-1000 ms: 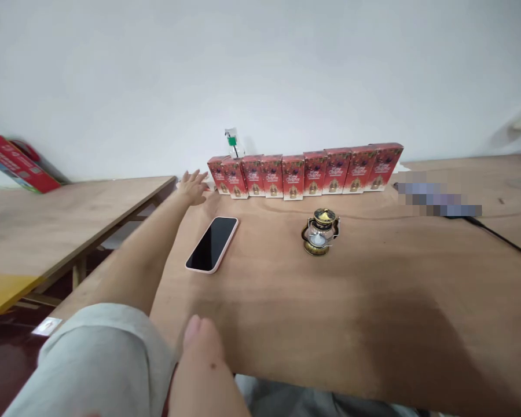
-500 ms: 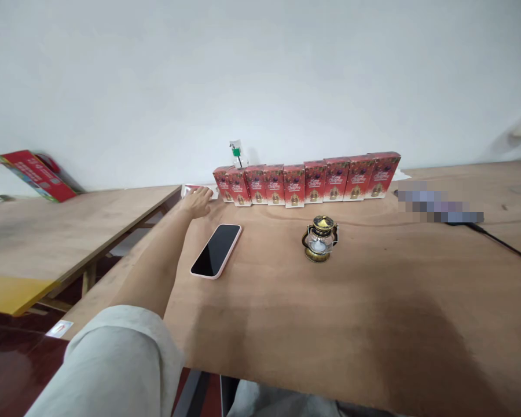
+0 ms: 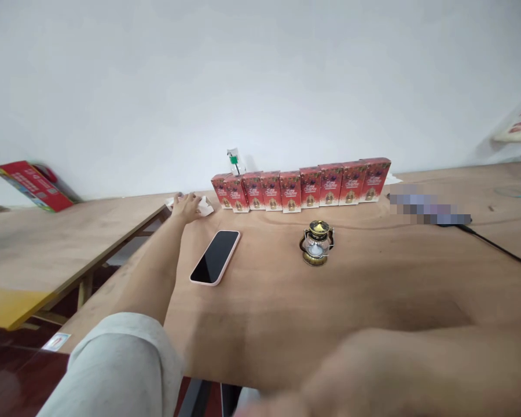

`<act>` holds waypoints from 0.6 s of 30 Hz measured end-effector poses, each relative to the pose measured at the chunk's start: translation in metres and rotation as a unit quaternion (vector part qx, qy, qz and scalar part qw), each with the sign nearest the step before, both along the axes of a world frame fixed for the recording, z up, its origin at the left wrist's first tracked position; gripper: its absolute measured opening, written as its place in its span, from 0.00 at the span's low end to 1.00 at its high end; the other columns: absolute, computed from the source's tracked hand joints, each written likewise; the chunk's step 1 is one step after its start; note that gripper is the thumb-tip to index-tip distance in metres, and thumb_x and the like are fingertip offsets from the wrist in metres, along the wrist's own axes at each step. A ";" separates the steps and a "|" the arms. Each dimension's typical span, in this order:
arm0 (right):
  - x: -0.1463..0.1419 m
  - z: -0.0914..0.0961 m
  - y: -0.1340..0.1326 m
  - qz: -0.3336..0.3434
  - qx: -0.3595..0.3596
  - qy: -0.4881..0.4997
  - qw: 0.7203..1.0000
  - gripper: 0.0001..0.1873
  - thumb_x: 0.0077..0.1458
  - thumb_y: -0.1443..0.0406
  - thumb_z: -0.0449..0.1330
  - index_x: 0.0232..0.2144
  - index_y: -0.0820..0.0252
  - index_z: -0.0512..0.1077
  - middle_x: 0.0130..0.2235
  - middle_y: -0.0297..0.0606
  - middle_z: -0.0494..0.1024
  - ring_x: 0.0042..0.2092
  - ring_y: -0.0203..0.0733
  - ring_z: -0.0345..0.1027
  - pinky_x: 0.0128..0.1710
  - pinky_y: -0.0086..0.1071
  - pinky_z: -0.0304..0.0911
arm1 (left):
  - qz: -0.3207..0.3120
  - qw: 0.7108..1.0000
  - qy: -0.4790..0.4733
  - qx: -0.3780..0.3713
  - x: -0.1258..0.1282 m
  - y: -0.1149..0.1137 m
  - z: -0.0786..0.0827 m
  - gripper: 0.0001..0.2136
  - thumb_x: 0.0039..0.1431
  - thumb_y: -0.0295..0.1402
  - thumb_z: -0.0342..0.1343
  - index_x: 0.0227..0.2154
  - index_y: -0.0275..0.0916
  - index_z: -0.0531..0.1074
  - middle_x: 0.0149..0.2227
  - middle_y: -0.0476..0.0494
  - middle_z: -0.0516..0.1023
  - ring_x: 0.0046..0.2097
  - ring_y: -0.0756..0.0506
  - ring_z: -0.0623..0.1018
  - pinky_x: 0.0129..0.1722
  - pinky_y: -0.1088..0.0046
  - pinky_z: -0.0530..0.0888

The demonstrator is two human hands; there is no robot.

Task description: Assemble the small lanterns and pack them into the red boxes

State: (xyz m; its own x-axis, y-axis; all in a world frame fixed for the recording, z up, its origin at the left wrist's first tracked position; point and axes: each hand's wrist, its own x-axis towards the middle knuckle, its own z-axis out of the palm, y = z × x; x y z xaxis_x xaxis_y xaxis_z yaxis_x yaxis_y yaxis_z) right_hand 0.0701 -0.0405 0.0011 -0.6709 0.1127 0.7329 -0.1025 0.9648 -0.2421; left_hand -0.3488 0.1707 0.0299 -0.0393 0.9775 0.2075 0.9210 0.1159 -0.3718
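Note:
On the far left of the wooden table [image 3: 260,324], my left hand [image 3: 186,207] has its fingers bent down over a crumpled white paper piece [image 3: 205,207] and grips it. Most of that piece is hidden under the hand. My right hand [image 3: 342,376] comes in low at the right, smeared by motion, so its fingers do not show clearly. A small bronze-coloured lantern [image 3: 316,246] with a clear globe stands upright in the middle of the table. Left of it lies a phone [image 3: 216,258] in a pink case, screen dark.
Several red and white printed boxes [image 3: 290,191] stand in a row near the wall, with a clear container [image 3: 234,161] behind them. A blurred-out object [image 3: 429,209] with a black cable lies right. A second table [image 3: 69,243] holding a red printed box [image 3: 35,185] stands left, across a gap.
My left hand has drawn the white paper piece slightly nearer and to the left. My right hand has come into view at the bottom. The view has shifted a little.

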 end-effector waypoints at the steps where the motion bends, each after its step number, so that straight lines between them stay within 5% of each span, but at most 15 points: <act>1: 0.001 0.005 0.007 0.033 0.015 -0.013 0.999 0.25 0.54 0.56 0.60 0.52 0.28 0.60 0.51 0.21 0.72 0.54 0.40 0.64 0.49 0.41 0.70 | -0.006 1.000 0.003 0.002 0.000 -0.003 0.001 0.25 0.52 0.34 0.54 0.54 0.36 0.60 0.62 0.30 0.59 0.62 0.35 0.60 0.61 0.47 0.47; 3: 0.006 0.012 0.025 0.096 0.037 -0.066 0.992 0.27 0.56 0.60 0.58 0.54 0.24 0.58 0.54 0.14 0.70 0.59 0.36 0.60 0.57 0.38 0.64 | -0.014 1.000 0.003 0.005 0.001 -0.007 0.003 0.23 0.53 0.34 0.53 0.53 0.35 0.61 0.61 0.29 0.61 0.61 0.35 0.62 0.60 0.50 0.50; 5: 0.014 0.014 0.042 0.104 0.009 -0.134 0.986 0.27 0.59 0.66 0.54 0.58 0.35 0.57 0.62 0.22 0.61 0.64 0.38 0.53 0.63 0.40 0.54 | -0.018 1.000 -0.002 0.006 0.003 -0.010 0.004 0.21 0.54 0.34 0.53 0.51 0.32 0.62 0.55 0.28 0.68 0.57 0.35 0.68 0.57 0.55 0.58; 8: 0.027 0.006 0.063 0.003 -0.126 -0.171 0.977 0.31 0.60 0.65 0.53 0.63 0.46 0.49 0.68 0.34 0.43 0.66 0.44 0.46 0.64 0.44 0.49 | -0.028 0.999 -0.013 0.026 0.007 -0.014 0.004 0.18 0.58 0.33 0.49 0.50 0.29 0.63 0.49 0.27 0.73 0.52 0.36 0.73 0.53 0.60 0.63; 11: 0.038 -0.008 0.078 -0.059 -0.193 -0.188 0.961 0.33 0.61 0.58 0.51 0.65 0.50 0.45 0.69 0.38 0.33 0.68 0.46 0.39 0.65 0.45 0.45 | -0.030 0.996 -0.024 0.079 0.013 -0.028 0.004 0.19 0.62 0.34 0.43 0.54 0.30 0.59 0.55 0.26 0.69 0.56 0.36 0.70 0.57 0.59 0.60; 14: 0.048 -0.021 0.088 -0.128 -0.219 -0.170 0.952 0.33 0.61 0.57 0.51 0.65 0.50 0.45 0.69 0.39 0.34 0.69 0.48 0.34 0.66 0.49 0.39 | -0.062 0.977 -0.061 0.195 0.024 -0.054 0.009 0.21 0.64 0.37 0.40 0.57 0.33 0.54 0.60 0.28 0.62 0.61 0.37 0.64 0.59 0.58 0.59; 18: 0.050 -0.029 0.090 -0.186 -0.278 -0.091 0.938 0.33 0.59 0.56 0.54 0.63 0.51 0.49 0.68 0.43 0.43 0.68 0.49 0.36 0.66 0.52 0.37 | -0.201 0.922 -0.118 0.309 0.073 -0.095 0.014 0.22 0.62 0.39 0.46 0.57 0.39 0.52 0.59 0.31 0.63 0.62 0.38 0.63 0.59 0.54 0.63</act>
State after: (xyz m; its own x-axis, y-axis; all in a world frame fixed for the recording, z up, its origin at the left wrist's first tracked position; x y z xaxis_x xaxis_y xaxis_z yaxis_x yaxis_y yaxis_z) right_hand 0.1199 0.0491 -0.0279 -0.6177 0.6949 0.3681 0.3094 0.6451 -0.6987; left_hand -0.2754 0.0755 0.0437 0.1847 0.6205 0.7622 0.9826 -0.1302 -0.1321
